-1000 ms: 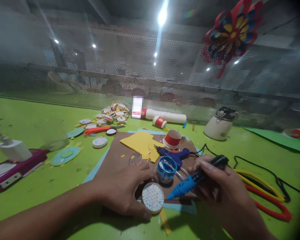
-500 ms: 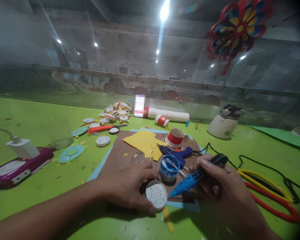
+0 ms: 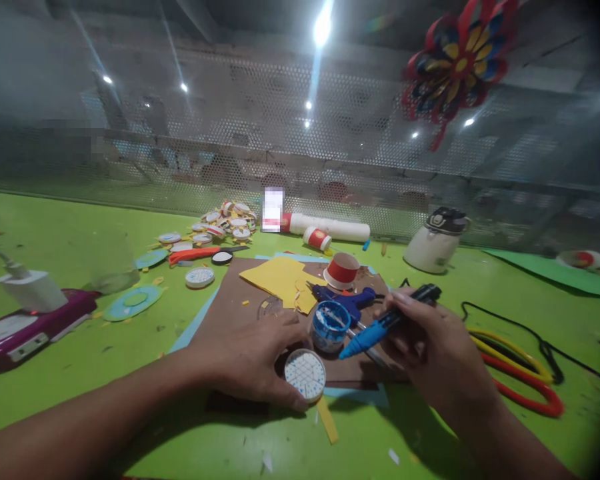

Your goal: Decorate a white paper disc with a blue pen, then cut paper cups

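Note:
My left hand [image 3: 260,360] grips a small round white disc [image 3: 305,377] by its edge, thumb in front and fingers behind. Its top carries a dark line grid and blue dots, and a yellow paper strip [image 3: 328,420] sticks out below it. In my right hand [image 3: 430,353] is a thick black marker [image 3: 380,330] with a blue-smeared front, its tip pointing down-left. That tip is apart from the disc, near the lower right of a small jar of blue paint [image 3: 330,327]. A stick leans in the jar. Behind the jar lies a blue glue gun [image 3: 353,301].
Brown card [image 3: 230,307] and yellow paper [image 3: 275,277] lie under and behind my hands. A red-and-white paper cup [image 3: 341,271] stands beyond the glue gun. At left are a purple power strip [image 3: 40,327] and piled discs [image 3: 230,220]; at right, a cream kettle-like container [image 3: 433,243] and coiled cords [image 3: 520,377].
My right hand has drawn the marker tip away from the disc, up and closer to the paint jar. My left hand keeps its hold on the disc. The whole view has shifted slightly.

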A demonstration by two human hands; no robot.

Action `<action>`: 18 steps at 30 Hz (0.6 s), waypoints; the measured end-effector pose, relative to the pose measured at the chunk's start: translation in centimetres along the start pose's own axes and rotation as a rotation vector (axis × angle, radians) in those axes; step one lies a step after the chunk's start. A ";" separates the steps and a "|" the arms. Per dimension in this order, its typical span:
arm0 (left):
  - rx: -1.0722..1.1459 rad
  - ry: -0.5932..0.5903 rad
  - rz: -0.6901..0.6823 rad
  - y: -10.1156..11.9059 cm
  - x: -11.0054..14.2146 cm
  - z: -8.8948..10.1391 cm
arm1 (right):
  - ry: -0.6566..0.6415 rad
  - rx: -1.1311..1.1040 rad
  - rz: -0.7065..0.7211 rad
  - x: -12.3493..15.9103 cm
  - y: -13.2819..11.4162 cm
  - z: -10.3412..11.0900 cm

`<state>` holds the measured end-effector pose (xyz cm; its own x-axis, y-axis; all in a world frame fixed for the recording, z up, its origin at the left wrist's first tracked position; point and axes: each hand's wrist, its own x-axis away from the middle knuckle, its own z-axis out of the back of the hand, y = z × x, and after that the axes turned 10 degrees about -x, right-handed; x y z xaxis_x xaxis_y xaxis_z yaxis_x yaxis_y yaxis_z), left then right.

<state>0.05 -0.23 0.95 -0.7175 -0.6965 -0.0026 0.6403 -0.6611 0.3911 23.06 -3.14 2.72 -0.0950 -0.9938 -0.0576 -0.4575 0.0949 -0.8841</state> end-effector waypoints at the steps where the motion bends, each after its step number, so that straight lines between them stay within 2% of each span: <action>1: -0.007 0.009 -0.005 0.0 0.0 0.0 | 0.002 0.004 -0.003 0.0 0.1 0.0; 9: -0.030 0.001 -0.086 0.1 0.0 0.5 | -0.053 0.018 -0.001 -0.1 0.4 0.0; 18: -0.026 0.002 -0.108 -0.2 -0.1 0.2 | -0.034 0.017 0.007 0.0 0.4 0.2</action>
<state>-0.12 0.03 1.06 -0.7822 -0.6214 -0.0454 0.5662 -0.7394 0.3643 23.03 -3.07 2.26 -0.0681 -0.9945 -0.0791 -0.4420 0.1012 -0.8913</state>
